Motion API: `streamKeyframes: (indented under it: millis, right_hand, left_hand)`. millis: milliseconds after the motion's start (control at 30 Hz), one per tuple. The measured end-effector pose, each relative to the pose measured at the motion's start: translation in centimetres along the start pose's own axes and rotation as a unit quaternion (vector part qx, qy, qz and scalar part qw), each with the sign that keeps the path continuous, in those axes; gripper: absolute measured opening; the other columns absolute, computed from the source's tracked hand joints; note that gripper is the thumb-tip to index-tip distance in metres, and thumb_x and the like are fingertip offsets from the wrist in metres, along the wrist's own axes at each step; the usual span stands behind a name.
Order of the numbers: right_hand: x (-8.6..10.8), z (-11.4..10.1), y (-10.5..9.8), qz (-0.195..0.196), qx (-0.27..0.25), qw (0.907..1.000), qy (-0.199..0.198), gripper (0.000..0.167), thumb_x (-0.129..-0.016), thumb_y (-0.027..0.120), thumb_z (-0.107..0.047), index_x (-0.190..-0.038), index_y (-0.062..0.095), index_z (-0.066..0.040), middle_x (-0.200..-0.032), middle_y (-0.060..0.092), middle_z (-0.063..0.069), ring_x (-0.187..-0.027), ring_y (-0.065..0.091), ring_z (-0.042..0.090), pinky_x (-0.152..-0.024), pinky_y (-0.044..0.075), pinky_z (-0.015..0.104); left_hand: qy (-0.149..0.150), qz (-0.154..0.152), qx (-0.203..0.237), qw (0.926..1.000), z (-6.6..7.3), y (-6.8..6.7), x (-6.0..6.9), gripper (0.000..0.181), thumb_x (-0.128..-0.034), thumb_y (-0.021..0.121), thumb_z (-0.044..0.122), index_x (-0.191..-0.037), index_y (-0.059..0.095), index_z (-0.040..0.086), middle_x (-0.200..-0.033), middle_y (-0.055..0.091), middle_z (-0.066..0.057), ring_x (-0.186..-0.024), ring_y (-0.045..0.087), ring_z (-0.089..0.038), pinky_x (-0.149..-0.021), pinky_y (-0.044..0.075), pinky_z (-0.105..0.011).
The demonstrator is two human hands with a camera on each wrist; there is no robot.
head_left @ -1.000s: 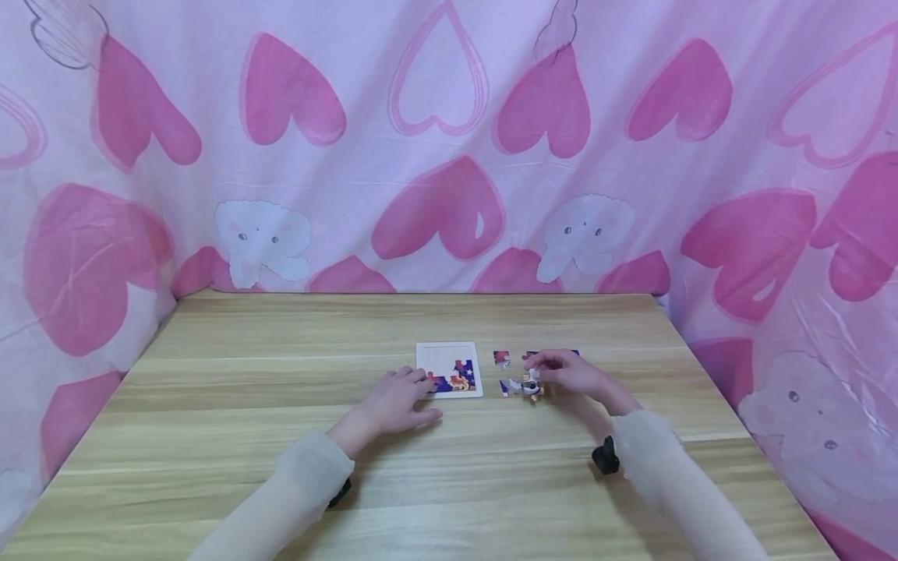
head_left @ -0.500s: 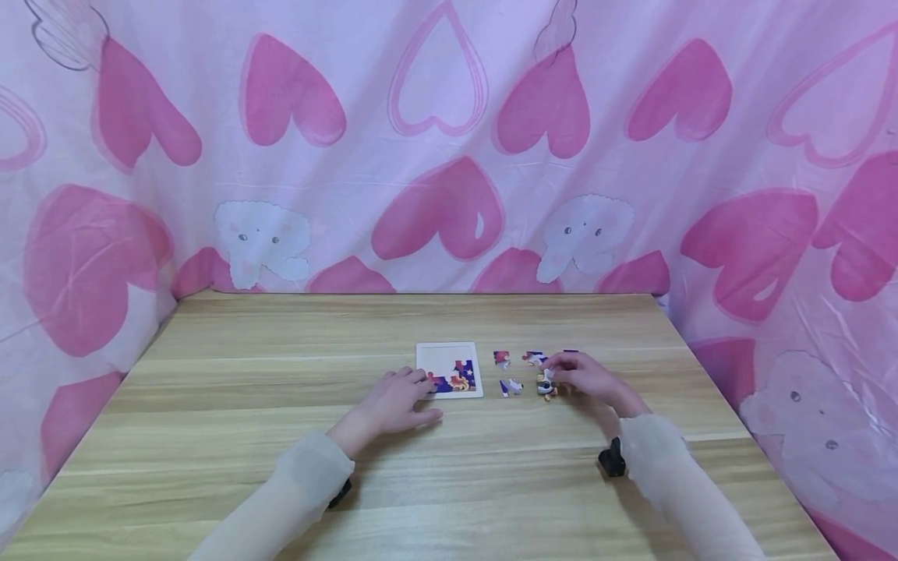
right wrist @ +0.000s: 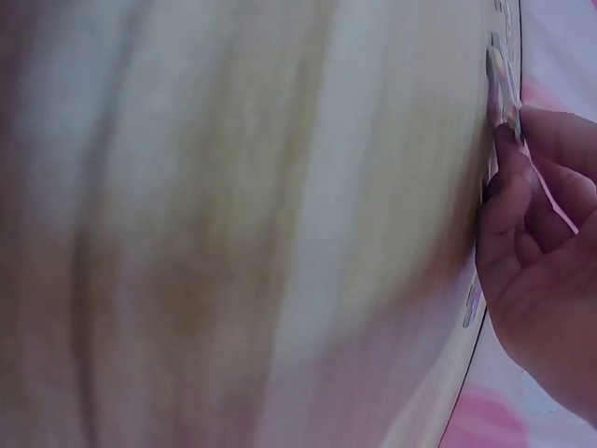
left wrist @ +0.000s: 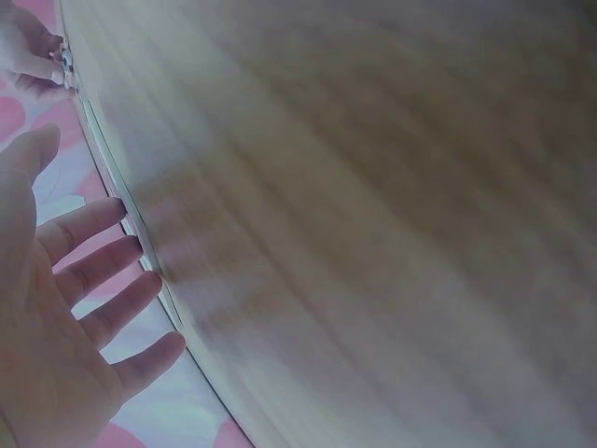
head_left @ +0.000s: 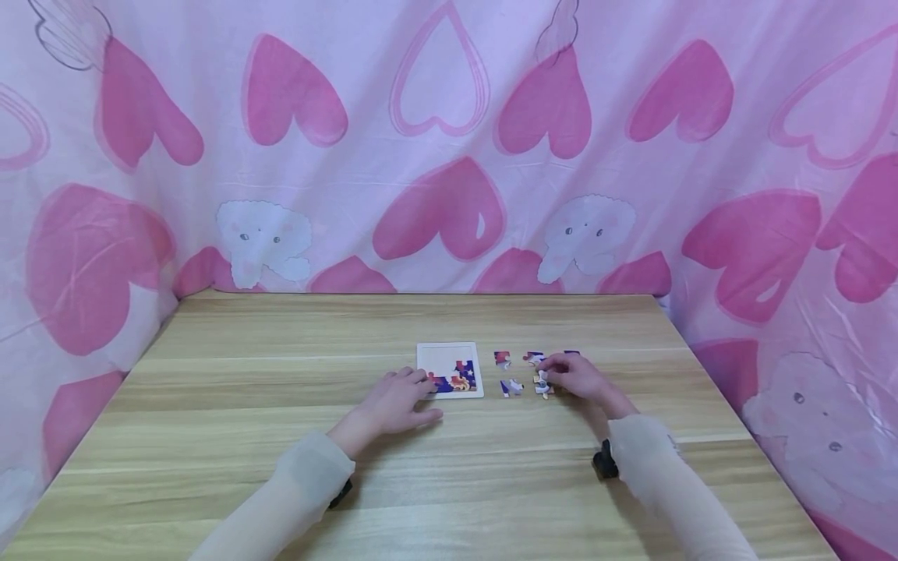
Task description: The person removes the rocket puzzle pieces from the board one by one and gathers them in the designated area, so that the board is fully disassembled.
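Note:
A square white puzzle tray (head_left: 436, 358) lies on the table, with several joined blue and orange pieces (head_left: 459, 380) along its bottom and right side. My left hand (head_left: 396, 401) rests at its lower left corner, fingers extended, as the left wrist view also shows. Right of the tray, my right hand (head_left: 578, 378) pinches a white and orange puzzle piece (head_left: 542, 385) between thumb and fingers. In the right wrist view, that piece (right wrist: 504, 89) appears edge-on at the fingertips. Whether it touches the table is unclear.
Loose puzzle pieces lie around the right hand: a red one (head_left: 502, 359), a blue and white one (head_left: 511, 387), another (head_left: 534, 358) near the fingertips, and a dark blue one (head_left: 572, 352) partly hidden behind the hand. A pink heart-print curtain (head_left: 442, 202) borders the wooden table (head_left: 449, 483).
My right hand carried its puzzle piece rightward, away from the blue and white piece, then shifted slightly back left. The piece has turned in the fingers. My left hand stayed put.

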State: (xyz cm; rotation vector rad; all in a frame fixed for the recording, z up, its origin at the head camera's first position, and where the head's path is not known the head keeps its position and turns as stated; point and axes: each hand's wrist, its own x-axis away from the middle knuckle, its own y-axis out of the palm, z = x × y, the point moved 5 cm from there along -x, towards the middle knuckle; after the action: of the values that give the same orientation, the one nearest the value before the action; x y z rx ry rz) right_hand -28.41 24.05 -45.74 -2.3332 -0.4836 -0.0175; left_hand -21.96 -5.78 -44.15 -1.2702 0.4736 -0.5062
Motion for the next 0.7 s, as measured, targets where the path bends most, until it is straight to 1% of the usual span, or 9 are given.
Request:
streamKeyframes:
  millis: [100,200,300,400,500,700]
  right_hand:
    - [-0.05,-0.20,-0.02,0.018,0.034,0.9992,-0.001,0.015,-0.085,0.056,-0.008,-0.099,0.063,-0.004,-0.079,0.054,0.004,-0.068,0.047,0.018,-0.059,0.042,0.030]
    - [-0.09,-0.39,-0.01,0.034,0.071,0.9969,-0.007,0.014,-0.084,0.058,-0.008,-0.096,0.064,-0.005,-0.078,0.054,0.003,-0.070,0.047,0.018,-0.061,0.041,0.030]
    - [-0.09,-0.61,0.01,0.046,0.096,0.9942,-0.013,0.012,-0.082,0.059,-0.007,-0.093,0.064,-0.006,-0.078,0.054,0.003,-0.071,0.047,0.017,-0.063,0.040,0.031]
    - [-0.09,-0.79,0.00,0.056,0.110,0.9921,-0.021,0.010,-0.082,0.060,-0.007,-0.091,0.064,-0.005,-0.078,0.054,0.003,-0.072,0.047,0.018,-0.065,0.040,0.033]
    - [-0.10,-0.89,-0.01,0.062,0.114,0.9913,-0.025,0.009,-0.081,0.061,-0.007,-0.089,0.064,-0.005,-0.078,0.055,0.003,-0.072,0.047,0.018,-0.065,0.040,0.033]
    - [-0.12,-0.83,0.09,0.057,0.110,0.9922,-0.013,0.008,-0.081,0.059,-0.005,-0.088,0.063,-0.005,-0.075,0.053,0.002,-0.070,0.047,0.018,-0.062,0.040,0.031]
  left_hand:
    - [0.000,0.000,-0.001,1.0000,-0.02,0.05,0.01,0.052,-0.0815,0.051,0.053,-0.113,0.059,0.012,-0.115,0.052,-0.007,-0.105,0.045,-0.025,-0.086,0.036,-0.047]
    - [0.001,0.002,0.000,1.0000,0.01,0.08,-0.01,0.052,-0.0817,0.051,0.053,-0.113,0.059,0.012,-0.115,0.052,-0.007,-0.105,0.045,-0.025,-0.086,0.036,-0.047]
    - [0.003,0.003,-0.001,1.0000,0.01,0.08,-0.03,0.052,-0.0820,0.050,0.053,-0.113,0.059,0.012,-0.115,0.052,-0.007,-0.105,0.045,-0.025,-0.086,0.036,-0.047]
    - [0.004,0.002,-0.003,1.0000,-0.02,0.09,-0.01,0.052,-0.0822,0.050,0.053,-0.113,0.059,0.013,-0.115,0.052,-0.007,-0.105,0.044,-0.024,-0.086,0.036,-0.046]
    - [0.003,0.002,-0.004,1.0000,-0.06,0.13,0.03,0.052,-0.0822,0.050,0.053,-0.114,0.059,0.013,-0.116,0.052,-0.007,-0.106,0.044,-0.024,-0.087,0.036,-0.046]
    - [0.004,0.001,-0.003,1.0000,-0.16,0.23,-0.04,0.052,-0.0821,0.050,0.053,-0.114,0.059,0.013,-0.117,0.051,-0.007,-0.106,0.044,-0.024,-0.087,0.036,-0.046]
